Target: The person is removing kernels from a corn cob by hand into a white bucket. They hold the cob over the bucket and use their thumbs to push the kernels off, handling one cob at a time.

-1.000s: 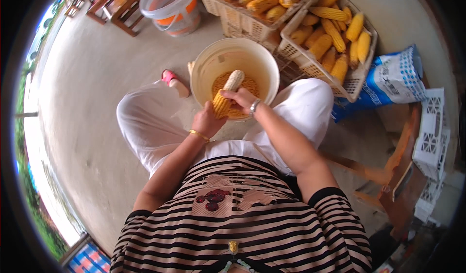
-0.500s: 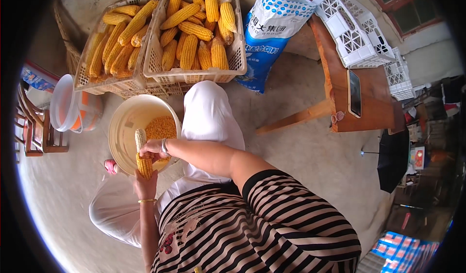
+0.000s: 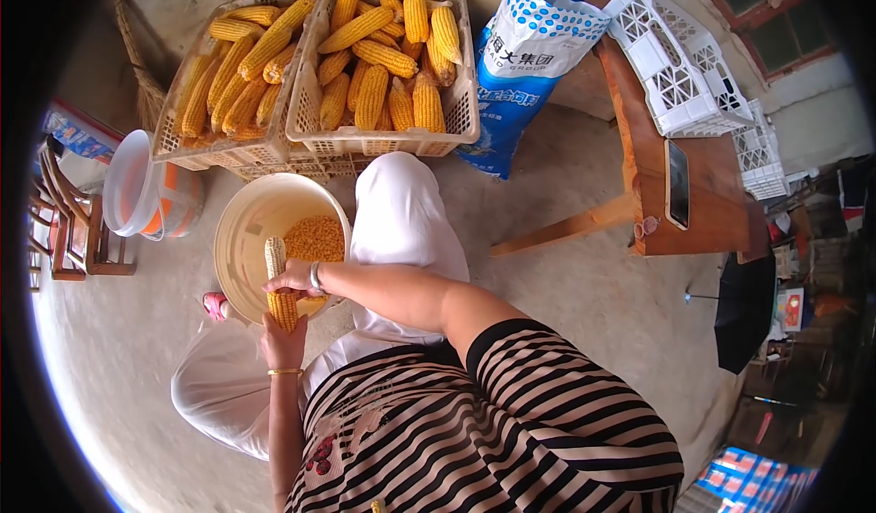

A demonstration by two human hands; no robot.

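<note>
Over the near rim of the pale bucket (image 3: 245, 225), the half-bare corn cob (image 3: 276, 257) points forward, left hand (image 3: 285, 341) in a closed grip round its kernelled near end, right hand (image 3: 296, 277) closed at its middle.

Soft daylight is spilling across the grey floor (image 3: 584, 317), glaring white with a bluish fringe along the lower-left rim. Clutter (image 3: 826, 308) at the far right is sitting dim and soft-edged. The fisheye is bending straight edges, and black is swallowing the corners.
</note>
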